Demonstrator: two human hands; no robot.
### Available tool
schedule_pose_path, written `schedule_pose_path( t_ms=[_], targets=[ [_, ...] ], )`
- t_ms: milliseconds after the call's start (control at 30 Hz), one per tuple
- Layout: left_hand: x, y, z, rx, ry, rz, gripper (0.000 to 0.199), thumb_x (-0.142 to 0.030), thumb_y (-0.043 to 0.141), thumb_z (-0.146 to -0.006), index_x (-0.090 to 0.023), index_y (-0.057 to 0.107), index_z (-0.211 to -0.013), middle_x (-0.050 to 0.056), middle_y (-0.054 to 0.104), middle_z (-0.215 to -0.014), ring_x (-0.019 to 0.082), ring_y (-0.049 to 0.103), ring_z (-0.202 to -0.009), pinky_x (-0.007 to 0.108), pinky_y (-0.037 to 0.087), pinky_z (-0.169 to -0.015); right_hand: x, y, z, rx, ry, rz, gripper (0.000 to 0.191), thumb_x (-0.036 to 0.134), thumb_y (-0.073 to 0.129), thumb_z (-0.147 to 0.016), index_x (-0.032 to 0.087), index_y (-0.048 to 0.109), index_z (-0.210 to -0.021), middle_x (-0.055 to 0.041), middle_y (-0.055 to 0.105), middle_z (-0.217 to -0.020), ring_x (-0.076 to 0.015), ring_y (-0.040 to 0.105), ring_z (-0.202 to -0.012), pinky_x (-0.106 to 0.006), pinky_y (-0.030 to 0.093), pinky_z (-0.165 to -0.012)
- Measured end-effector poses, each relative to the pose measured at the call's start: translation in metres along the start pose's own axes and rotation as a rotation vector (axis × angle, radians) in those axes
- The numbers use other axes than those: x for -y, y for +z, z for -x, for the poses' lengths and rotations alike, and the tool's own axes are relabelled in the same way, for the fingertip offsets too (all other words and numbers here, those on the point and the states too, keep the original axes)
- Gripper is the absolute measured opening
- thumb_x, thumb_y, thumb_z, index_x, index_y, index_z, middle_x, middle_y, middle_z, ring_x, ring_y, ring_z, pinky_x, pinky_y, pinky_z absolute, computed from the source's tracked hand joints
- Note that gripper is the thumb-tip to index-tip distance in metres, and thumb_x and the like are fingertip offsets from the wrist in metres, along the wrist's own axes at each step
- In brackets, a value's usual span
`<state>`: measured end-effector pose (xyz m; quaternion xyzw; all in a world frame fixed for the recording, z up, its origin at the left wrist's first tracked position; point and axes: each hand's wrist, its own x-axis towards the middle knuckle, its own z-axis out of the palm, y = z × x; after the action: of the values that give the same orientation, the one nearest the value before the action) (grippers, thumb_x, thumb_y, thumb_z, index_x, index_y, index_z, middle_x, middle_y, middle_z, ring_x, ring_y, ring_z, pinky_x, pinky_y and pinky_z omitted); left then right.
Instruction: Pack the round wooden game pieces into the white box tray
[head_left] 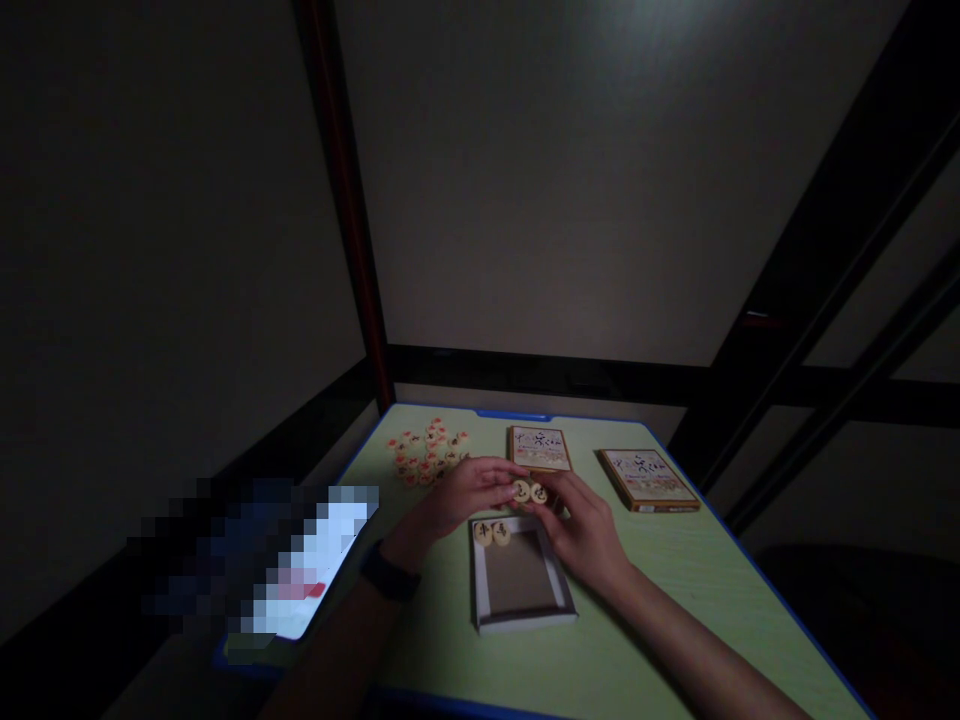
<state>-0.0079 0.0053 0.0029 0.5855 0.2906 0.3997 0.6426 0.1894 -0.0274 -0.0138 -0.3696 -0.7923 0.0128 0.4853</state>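
Note:
Two round wooden pieces with black characters [530, 491] are held side by side between my hands, above the far edge of an open shallow box [562, 596]. My left hand [471, 490] has its fingers closed against the left side of the pieces. On their right side, my right hand [583, 522] grips them with thumb and fingers. Inside the box, two more pieces [492, 533] lie in the far left corner; the rest of its brown bottom shows. A loose heap of pieces [427, 455], many with red characters, lies beyond my left hand.
A printed box lid [540, 448] lies behind my hands, and a printed box [649, 478] is at the right on the green table [645, 640]. A bright, partly pixelated screen [319, 570] lies at the left edge. Walls rise behind the table.

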Motion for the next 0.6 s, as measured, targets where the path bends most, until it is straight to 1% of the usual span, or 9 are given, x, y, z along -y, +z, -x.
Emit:
schedule_pose_path(
  t_ms=[67, 233, 433, 600],
  targets=[
    [0.0004, 0.0000, -0.0003, -0.004, -0.020, -0.015, 0.048, -0.039, 0.087, -0.062, -0.014, 0.070, -0.099, 0.004, 0.070, -0.080, 0.015, 0.066, -0.075, 0.028, 0.049, -0.074, -0.0021, 0.0009, 0.0012, 0.011, -0.026, -0.006, 0.016, 0.026, 0.061, -0.091, 0.020, 0.064, -0.106, -0.0081, 0.068, -0.091, -0.0206, 0.066, -0.079, -0.032, 0.057, -0.068],
    [0.0023, -0.0013, -0.0020, -0.023, -0.047, -0.071, 0.040, -0.037, 0.088, -0.058, -0.012, 0.069, -0.084, 0.004, 0.069, -0.075, 0.014, 0.064, -0.070, 0.027, 0.048, -0.071, -0.0038, 0.0014, 0.0026, 0.053, -0.087, -0.023, 0.019, 0.025, 0.057, -0.094, 0.022, 0.064, -0.111, -0.0078, 0.066, -0.091, -0.0198, 0.066, -0.081, -0.031, 0.058, -0.069],
    [0.0045, -0.0020, -0.0042, -0.026, -0.066, -0.072, 0.042, -0.036, 0.089, -0.056, -0.012, 0.068, -0.083, 0.004, 0.068, -0.073, 0.013, 0.063, -0.067, 0.026, 0.047, -0.068, -0.0043, 0.0001, 0.0032, 0.078, -0.108, -0.040, 0.024, 0.025, 0.058, -0.093, 0.022, 0.064, -0.116, -0.0085, 0.067, -0.094, -0.0203, 0.067, -0.083, -0.031, 0.059, -0.071],
    [0.0036, -0.0001, -0.0035, -0.050, -0.066, -0.070, 0.045, -0.038, 0.091, -0.053, -0.012, 0.067, -0.081, 0.003, 0.067, -0.074, 0.013, 0.063, -0.068, 0.026, 0.047, -0.068, -0.0017, -0.0001, 0.0029, 0.037, -0.110, -0.097, 0.023, 0.023, 0.060, -0.092, 0.022, 0.066, -0.114, -0.0079, 0.067, -0.093, -0.0197, 0.066, -0.083, -0.030, 0.058, -0.071]
  ],
)
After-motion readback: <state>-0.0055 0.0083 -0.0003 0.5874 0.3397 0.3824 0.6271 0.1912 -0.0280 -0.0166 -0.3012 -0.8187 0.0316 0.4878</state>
